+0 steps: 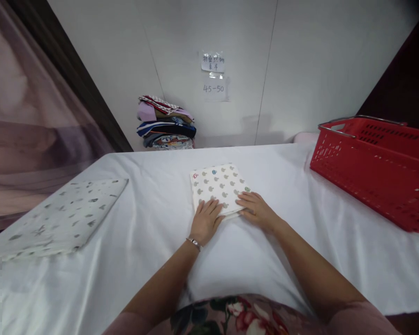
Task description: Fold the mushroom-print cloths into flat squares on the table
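Note:
A small folded white cloth (218,185) printed with grey mouse-head shapes lies in the middle of the white-covered table (153,204). My left hand (206,220) rests flat on the cloth's near left corner, fingers stretched out. My right hand (256,209) lies flat on its near right corner, fingers also spread. A thin bracelet sits on my left wrist. Neither hand holds anything.
A larger folded white patterned cloth (61,218) lies at the table's left. A stack of folded colourful cloths (165,123) stands against the back wall. A red plastic basket (373,163) with metal handles sits at the right. Paper notes (213,74) hang on the wall.

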Action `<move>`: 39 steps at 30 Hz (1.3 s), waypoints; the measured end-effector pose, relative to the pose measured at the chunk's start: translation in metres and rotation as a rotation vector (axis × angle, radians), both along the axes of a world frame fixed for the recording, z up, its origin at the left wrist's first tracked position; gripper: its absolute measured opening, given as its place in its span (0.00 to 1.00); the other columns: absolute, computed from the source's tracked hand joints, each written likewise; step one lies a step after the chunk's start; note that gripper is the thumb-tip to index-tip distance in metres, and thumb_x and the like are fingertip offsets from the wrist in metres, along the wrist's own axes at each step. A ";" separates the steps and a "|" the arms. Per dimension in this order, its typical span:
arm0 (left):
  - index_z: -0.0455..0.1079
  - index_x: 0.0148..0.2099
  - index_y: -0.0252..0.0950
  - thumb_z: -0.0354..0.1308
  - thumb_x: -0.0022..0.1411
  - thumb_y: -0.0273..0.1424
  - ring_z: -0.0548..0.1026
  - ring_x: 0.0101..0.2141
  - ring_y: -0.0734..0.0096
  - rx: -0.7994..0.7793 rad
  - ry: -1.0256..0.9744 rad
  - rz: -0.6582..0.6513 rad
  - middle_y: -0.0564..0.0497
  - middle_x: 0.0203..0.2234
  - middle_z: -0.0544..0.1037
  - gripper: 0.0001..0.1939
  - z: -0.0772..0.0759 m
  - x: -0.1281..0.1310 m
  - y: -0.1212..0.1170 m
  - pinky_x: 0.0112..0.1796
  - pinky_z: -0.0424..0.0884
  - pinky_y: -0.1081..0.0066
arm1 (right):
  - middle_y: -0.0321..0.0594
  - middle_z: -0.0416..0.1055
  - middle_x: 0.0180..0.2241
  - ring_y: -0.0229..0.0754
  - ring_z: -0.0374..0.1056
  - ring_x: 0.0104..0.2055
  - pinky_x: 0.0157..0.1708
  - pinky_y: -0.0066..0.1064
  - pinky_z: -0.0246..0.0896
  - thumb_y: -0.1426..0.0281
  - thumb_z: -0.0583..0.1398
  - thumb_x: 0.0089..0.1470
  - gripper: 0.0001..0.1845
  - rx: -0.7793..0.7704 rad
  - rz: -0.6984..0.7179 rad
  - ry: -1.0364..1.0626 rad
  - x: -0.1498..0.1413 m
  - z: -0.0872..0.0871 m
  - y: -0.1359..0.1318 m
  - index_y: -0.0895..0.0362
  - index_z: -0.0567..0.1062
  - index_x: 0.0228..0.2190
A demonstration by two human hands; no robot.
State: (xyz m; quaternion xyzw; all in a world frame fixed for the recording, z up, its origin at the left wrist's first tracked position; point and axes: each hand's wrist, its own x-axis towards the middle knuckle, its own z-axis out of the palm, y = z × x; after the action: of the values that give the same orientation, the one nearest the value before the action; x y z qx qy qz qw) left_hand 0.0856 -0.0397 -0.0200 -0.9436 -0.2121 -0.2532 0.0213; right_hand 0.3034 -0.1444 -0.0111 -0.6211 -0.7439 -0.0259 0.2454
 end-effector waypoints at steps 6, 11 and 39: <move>0.68 0.48 0.40 0.46 0.63 0.34 0.66 0.49 0.64 -0.020 -0.054 -0.021 0.49 0.46 0.72 0.14 0.004 0.001 -0.002 0.52 0.57 0.58 | 0.40 0.65 0.50 0.44 0.55 0.55 0.53 0.44 0.49 0.69 0.50 0.57 0.15 0.038 0.017 -0.005 -0.002 0.000 0.003 0.50 0.70 0.45; 0.69 0.46 0.40 0.46 0.63 0.33 0.67 0.48 0.65 -0.053 -0.048 -0.007 0.51 0.43 0.74 0.14 0.005 0.001 -0.003 0.48 0.61 0.61 | 0.41 0.69 0.46 0.44 0.59 0.53 0.50 0.45 0.54 0.70 0.48 0.58 0.16 0.132 0.023 0.049 -0.003 -0.001 0.003 0.50 0.71 0.44; 0.69 0.47 0.42 0.45 0.63 0.33 0.68 0.47 0.65 -0.088 -0.044 -0.023 0.50 0.43 0.74 0.14 0.002 0.000 -0.005 0.49 0.61 0.60 | 0.40 0.69 0.46 0.43 0.59 0.53 0.49 0.41 0.57 0.73 0.48 0.58 0.16 0.181 0.042 -0.012 -0.005 -0.007 0.007 0.52 0.70 0.44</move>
State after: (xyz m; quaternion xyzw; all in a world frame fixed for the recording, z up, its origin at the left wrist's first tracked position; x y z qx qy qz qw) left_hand 0.0861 -0.0445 -0.0179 -0.9402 -0.2124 -0.2647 -0.0277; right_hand 0.2987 -0.1371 -0.0180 -0.5805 -0.7528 -0.0918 0.2965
